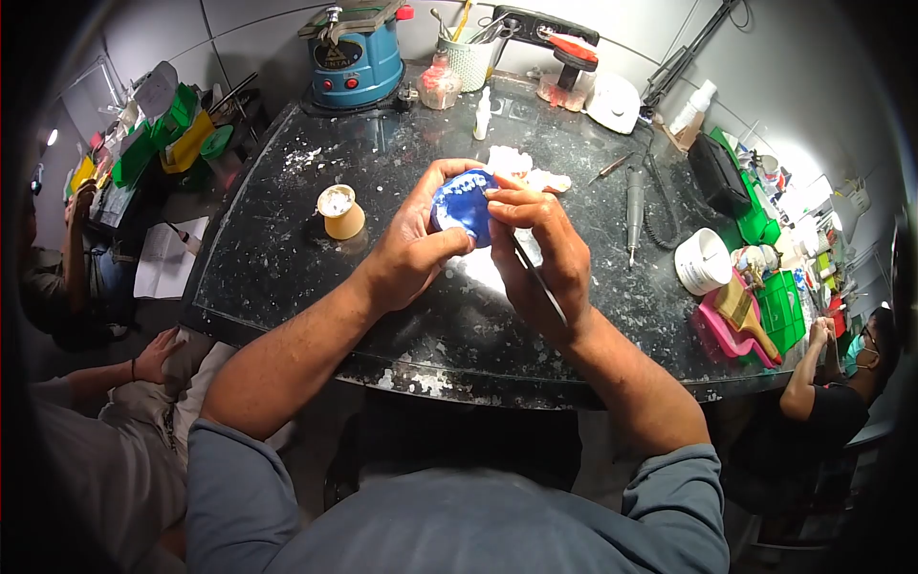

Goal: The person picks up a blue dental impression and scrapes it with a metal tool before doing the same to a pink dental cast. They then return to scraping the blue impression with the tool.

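Note:
My left hand (409, 251) is closed round the edge of a round blue dental mould (463, 205), its thumb along the near rim. A row of white teeth shows along the mould's far side. In my right hand (547, 234) is a thin dark-handled tool (543, 287), gripped like a pen, its handle slanting down towards my wrist. The right fingertips are against the mould's right edge, and the tool's working tip is hidden behind them. Left of my hands stands a cream cup (343, 216) with white material on top. White lumpy pieces (512, 163) lie just beyond the mould.
At the back stand a blue machine (356, 65), a tool holder (469, 63) and a small white bottle (483, 115). A corded handpiece (635, 206) lies to the right, near a white tub (704, 261) and a pink dustpan (719, 320). Other people sit on both sides.

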A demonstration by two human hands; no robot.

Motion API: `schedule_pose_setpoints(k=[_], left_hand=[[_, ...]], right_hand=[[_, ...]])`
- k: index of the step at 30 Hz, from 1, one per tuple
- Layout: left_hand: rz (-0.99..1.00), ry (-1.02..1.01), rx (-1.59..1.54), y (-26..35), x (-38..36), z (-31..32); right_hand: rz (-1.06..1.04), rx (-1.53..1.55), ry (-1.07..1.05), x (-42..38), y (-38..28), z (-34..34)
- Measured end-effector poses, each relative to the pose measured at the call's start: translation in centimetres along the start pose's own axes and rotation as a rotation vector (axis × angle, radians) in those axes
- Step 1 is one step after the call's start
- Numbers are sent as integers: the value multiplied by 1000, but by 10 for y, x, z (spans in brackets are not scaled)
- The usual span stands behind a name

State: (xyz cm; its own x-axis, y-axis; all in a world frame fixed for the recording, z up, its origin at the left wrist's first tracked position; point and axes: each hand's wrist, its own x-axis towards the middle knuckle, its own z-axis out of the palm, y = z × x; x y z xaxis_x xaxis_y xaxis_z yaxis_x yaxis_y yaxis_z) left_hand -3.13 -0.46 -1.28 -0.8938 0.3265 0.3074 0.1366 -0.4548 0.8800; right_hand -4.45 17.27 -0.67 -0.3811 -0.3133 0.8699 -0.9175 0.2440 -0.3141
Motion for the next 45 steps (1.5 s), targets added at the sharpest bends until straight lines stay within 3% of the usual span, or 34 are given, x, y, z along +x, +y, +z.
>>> schedule_pose_setpoints(k=[9,12,14,33,45], left_hand=[[36,15,182,1,0,-1],[15,-3,149,1,1,0],[-25,38,-54,1,2,4],[-55,14,-175,-4,3,-5],[95,128,-164,0,8,-4]], right_hand=[[12,3,-22,-2,0,-1],[7,-23,-22,-1,0,-2],[41,-7,-44,0,-1,-3],[37,51,-101,-3,3,-4],[44,83,3,-6,-6,5]])
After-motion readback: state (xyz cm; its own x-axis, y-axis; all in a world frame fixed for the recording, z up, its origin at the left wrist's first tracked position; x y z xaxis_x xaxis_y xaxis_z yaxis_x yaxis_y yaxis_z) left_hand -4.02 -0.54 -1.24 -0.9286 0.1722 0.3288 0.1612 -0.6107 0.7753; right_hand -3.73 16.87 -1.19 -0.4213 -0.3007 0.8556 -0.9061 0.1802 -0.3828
